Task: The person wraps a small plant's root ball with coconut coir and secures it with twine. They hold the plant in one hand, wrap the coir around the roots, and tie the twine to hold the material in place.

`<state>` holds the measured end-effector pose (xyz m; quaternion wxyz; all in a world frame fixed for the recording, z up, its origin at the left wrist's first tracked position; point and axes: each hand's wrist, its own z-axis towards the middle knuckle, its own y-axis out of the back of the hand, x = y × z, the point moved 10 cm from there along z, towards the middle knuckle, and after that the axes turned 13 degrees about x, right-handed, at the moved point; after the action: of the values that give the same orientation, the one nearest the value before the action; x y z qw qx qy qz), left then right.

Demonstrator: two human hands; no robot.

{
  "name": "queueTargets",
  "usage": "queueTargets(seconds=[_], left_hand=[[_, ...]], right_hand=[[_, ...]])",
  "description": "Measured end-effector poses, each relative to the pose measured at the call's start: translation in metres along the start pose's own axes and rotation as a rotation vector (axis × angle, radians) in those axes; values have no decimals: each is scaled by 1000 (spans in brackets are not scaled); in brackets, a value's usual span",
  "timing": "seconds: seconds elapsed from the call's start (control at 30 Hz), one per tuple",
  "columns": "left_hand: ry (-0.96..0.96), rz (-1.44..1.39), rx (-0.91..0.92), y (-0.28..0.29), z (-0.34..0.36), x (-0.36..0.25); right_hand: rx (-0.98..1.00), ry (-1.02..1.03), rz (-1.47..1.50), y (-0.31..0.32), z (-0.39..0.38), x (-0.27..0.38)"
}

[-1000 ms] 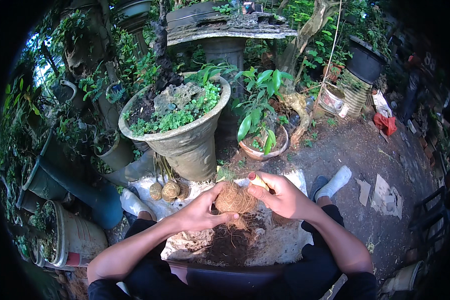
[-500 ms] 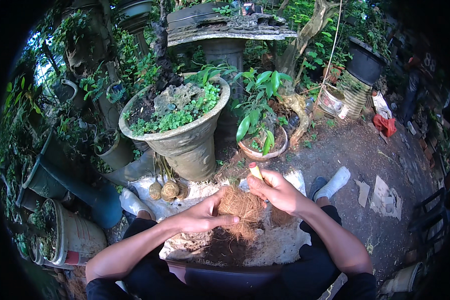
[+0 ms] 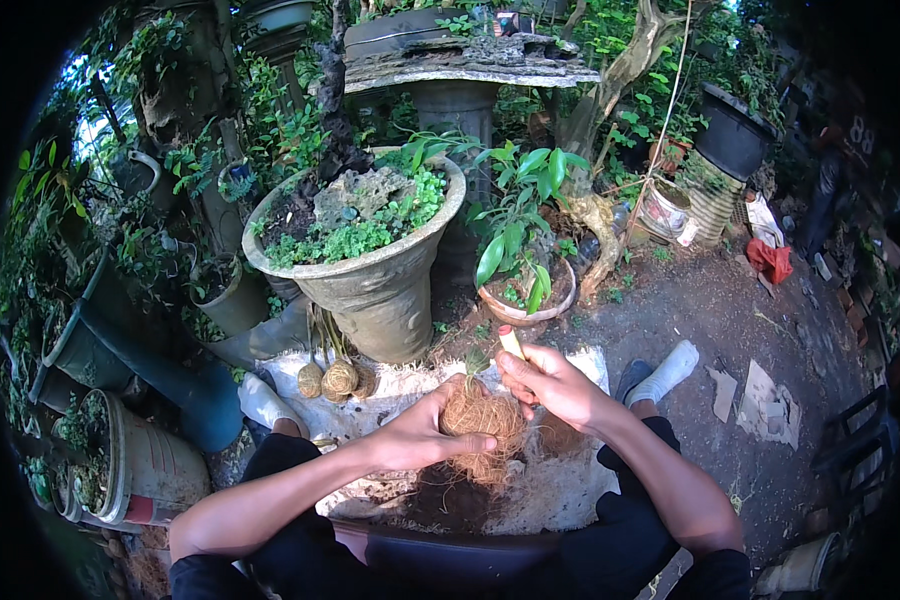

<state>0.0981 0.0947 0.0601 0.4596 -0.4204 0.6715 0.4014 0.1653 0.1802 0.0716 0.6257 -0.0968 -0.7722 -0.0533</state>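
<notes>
My left hand (image 3: 420, 435) grips a brown coir-fibre ball (image 3: 478, 422) from its left side, with a small tuft of green on top. Beside it, my right hand (image 3: 545, 382) is closed on a yellow cylindrical object (image 3: 510, 342) with a red end, held upright against the ball's upper right. Under both hands lies a pale, frayed sack (image 3: 560, 500) with dark soil and loose fibre on it. At the sack's back left rest several round wrapped balls (image 3: 338, 380) with long stems.
A large concrete pot (image 3: 365, 310) stands ahead, beside a low bowl planter (image 3: 525, 310) with a leafy plant. Buckets (image 3: 150, 470) and a watering can (image 3: 205, 410) are at left, a red bag (image 3: 768, 260) at right. Another person (image 3: 835, 170) stands at the far right.
Since a second ago, my right hand has turned the yellow object from slanting leftward to upright. The fibre ball and my left hand have shifted a little down and right.
</notes>
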Motion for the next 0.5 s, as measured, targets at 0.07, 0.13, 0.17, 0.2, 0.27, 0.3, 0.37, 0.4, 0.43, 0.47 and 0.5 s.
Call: queueTargets(seconds=[0.07, 0.13, 0.17, 0.2, 0.27, 0.3, 0.37, 0.4, 0.43, 0.47, 0.5], left_hand=[[-116, -32, 56, -5, -5, -13], [-135, -102, 90, -9, -6, -19], [-138, -165, 93, -10, -7, -20], [-136, -230, 99, -11, -8, -20], [-167, -188, 32, -3, -12, -25], [-188, -178, 13, 0, -14, -27], [-211, -165, 12, 4, -15, -29], [-225, -163, 15, 6, -16, -30], [-261, -179, 5, 7, -17, -33], [-222, -160, 5, 7, -17, -29], [-193, -145, 15, 7, -18, -27]], right_hand=[[-3, -24, -22, 2, 0, -5], [4, -29, 14, 6, 2, -12], [6, -21, -21, 7, 4, -14], [10, -12, -48, 7, 7, -18], [33, 7, -77, 7, 11, -23], [48, 18, -78, 6, 13, -24], [42, 51, -93, 6, 14, -23], [41, 42, -57, 6, 13, -25], [41, 34, -20, 5, 12, -26], [41, 24, 16, 5, 11, -26], [51, 35, -8, 3, 11, -24]])
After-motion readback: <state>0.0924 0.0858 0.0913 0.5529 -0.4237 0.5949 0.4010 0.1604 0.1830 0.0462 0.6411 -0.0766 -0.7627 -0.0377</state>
